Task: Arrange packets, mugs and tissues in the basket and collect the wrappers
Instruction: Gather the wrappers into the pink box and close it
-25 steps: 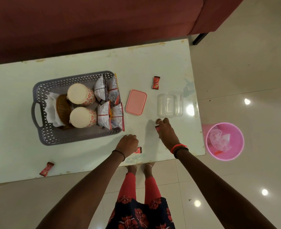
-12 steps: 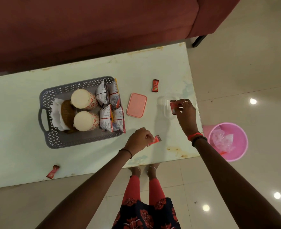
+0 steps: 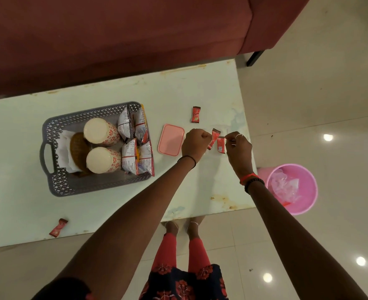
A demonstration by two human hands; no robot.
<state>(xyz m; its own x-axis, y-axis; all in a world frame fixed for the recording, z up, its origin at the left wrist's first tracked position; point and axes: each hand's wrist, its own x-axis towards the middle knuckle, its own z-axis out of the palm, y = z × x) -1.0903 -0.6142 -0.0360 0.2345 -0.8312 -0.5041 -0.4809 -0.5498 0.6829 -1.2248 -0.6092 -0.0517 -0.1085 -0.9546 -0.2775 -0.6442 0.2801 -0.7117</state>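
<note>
A grey perforated basket (image 3: pixel 55 187) sits on the pale table, holding two upturned patterned mugs (image 3: pixel 100 131), white tissues (image 3: pixel 64 152) and several snack packets (image 3: pixel 135 156). My left hand (image 3: pixel 195 142) pinches a red wrapper (image 3: pixel 213 138), and my right hand (image 3: pixel 238 148) pinches another red wrapper (image 3: pixel 221 145). Both wrappers hang side by side over the spot where the clear container stood; the container itself is hard to make out. A loose red wrapper (image 3: pixel 196 114) lies behind my hands, and one more wrapper (image 3: pixel 58 227) rests near the table's front left edge.
A pink lid (image 3: pixel 171 139) lies between the basket and my left hand. A pink bin (image 3: pixel 292 188) with clear plastic inside stands on the floor to the right of the table (image 3: pixel 16 213). A dark red sofa (image 3: pixel 113 40) runs along the far side.
My left hand lifted a wrapper from the table's front edge and carried it right, up to my right hand. My right hand stays over the container spot with its wrapper.
</note>
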